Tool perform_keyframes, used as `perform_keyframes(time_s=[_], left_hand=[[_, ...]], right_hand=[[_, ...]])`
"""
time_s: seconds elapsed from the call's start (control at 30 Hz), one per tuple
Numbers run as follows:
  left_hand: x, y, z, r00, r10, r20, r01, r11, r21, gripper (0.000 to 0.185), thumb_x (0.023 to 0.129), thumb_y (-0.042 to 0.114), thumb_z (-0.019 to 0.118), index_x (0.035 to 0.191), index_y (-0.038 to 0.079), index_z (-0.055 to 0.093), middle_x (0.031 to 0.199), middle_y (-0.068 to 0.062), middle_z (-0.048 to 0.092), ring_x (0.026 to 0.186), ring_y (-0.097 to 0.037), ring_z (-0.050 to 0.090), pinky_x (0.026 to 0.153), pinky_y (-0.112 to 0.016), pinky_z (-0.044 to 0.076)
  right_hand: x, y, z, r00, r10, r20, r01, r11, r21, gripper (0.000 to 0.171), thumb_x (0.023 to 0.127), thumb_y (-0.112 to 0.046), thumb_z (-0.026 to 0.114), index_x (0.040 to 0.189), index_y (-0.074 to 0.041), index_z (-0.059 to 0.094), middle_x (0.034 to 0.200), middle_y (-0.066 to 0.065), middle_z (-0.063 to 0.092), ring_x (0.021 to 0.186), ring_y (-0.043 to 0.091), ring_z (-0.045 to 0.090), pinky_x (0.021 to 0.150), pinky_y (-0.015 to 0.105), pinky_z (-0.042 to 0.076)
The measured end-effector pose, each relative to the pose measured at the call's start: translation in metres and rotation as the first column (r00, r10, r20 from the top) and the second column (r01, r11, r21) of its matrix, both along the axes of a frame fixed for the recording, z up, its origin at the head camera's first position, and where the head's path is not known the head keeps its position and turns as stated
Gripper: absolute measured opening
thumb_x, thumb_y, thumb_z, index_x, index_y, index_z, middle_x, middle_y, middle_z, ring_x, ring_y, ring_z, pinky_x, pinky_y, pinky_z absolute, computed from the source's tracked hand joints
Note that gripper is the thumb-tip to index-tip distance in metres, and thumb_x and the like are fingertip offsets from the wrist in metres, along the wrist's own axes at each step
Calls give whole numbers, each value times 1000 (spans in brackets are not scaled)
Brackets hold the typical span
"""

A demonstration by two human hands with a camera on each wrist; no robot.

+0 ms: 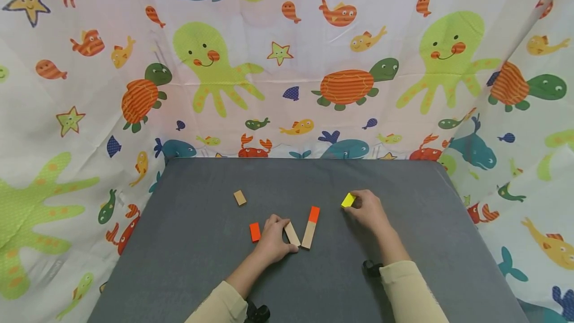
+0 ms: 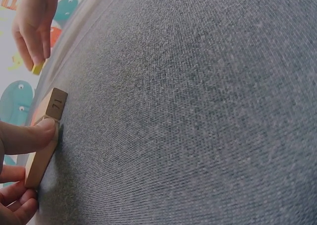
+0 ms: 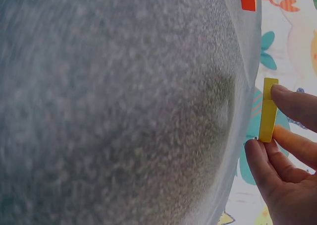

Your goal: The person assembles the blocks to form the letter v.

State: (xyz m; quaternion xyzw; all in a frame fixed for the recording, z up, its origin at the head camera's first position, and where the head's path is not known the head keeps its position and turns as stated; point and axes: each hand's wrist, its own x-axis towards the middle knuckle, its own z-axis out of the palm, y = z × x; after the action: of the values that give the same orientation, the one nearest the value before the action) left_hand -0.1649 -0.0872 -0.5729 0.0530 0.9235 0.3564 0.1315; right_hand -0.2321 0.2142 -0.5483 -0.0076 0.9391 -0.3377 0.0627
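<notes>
My left hand (image 1: 270,241) pinches a plain wooden block (image 1: 292,234) between thumb and fingers, low over the grey table. Its lower end comes close to a second plain block (image 1: 308,236), which bears the number 71 in the left wrist view. An orange block (image 1: 314,214) lies end to end with that second block, at its far side. Further right, my right hand (image 1: 369,210) grips a small yellow block (image 1: 348,200) by its ends. In the right wrist view the yellow block (image 3: 268,111) sits between thumb and fingertips, held above the table.
Just left of my left hand lies another orange block (image 1: 255,232). A small plain wooden block (image 1: 239,197) is farther back on the grey table (image 1: 202,263). Behind the table's far edge hangs a curtain (image 1: 278,24) printed with sea animals, which continues along both sides.
</notes>
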Motion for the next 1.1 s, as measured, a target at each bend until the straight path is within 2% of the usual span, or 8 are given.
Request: perform_keyframes(time_s=[1.1], left_hand=[[1,0,0,1000,-1,3,1,1000,4,82,69,26,95,141,6,58,121,-5,49,113,-22,47,96,-42,48]], right_hand=[[-2,-27,4,998,50,-27,-51,998,-46,54,85,-12,81,133,4,61,131,24,56,111,37,65,93,48,55]])
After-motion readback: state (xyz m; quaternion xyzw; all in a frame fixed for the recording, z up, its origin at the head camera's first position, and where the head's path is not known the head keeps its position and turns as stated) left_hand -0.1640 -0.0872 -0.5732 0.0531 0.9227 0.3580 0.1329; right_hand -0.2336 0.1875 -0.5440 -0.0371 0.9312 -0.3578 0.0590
